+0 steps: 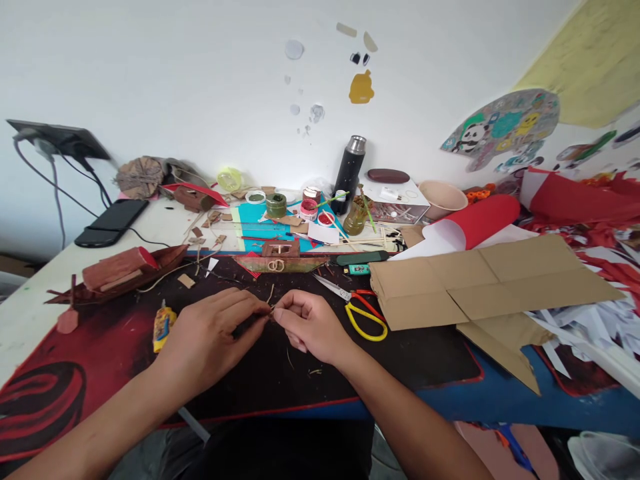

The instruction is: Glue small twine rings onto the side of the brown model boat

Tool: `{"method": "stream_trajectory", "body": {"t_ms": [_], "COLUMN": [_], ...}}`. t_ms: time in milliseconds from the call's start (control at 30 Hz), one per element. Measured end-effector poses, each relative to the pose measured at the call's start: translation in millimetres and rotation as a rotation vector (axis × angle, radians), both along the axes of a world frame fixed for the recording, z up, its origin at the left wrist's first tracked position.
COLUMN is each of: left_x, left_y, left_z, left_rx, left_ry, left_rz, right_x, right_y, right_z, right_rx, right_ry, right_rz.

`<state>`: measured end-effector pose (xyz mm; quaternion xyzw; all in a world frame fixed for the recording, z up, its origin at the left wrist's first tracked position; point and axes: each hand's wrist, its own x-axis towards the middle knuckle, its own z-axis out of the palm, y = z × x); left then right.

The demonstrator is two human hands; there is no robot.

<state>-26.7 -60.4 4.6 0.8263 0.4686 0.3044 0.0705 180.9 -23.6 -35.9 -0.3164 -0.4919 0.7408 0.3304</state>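
Observation:
My left hand (215,337) and my right hand (313,327) meet over the black mat. Each pinches a thin piece of tan twine (271,293), whose end sticks up between the fingertips. Just beyond them lies a small greenish-brown model boat (295,265) with a loop of twine on its side. To the left is a larger reddish-brown model boat (167,260) with a rounded red cover. A yellow glue tube (164,327) lies beside my left hand. Scissors with red and yellow handles (367,320) rest to the right of my right hand.
Cardboard sheets (480,283) and white paper strips (590,313) cover the right side. Paint jars (276,205), a black flask (349,167) and a glass jar (356,217) stand near the wall. A phone (111,222) lies at the back left. Scraps are scattered about.

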Motion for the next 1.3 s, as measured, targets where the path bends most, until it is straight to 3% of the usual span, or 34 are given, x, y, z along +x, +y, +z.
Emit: {"method": "stream_trajectory", "body": {"t_ms": [267,1300], "left_x": [0.3,-6.0], "left_y": [2.5,8.3], "left_z": [6.6,10.1], "left_rx": [-0.402,-0.696], "left_ry": [-0.208,-0.309], "left_rz": [0.177,0.167], "right_x": [3.7,-3.4], "right_y": [0.1,-6.7], "right_z": [2.2,-3.3], "right_rx": [0.034,0.039], "right_ry": [-0.007,-0.087], "right_rz": [-0.032,-0.033]}}
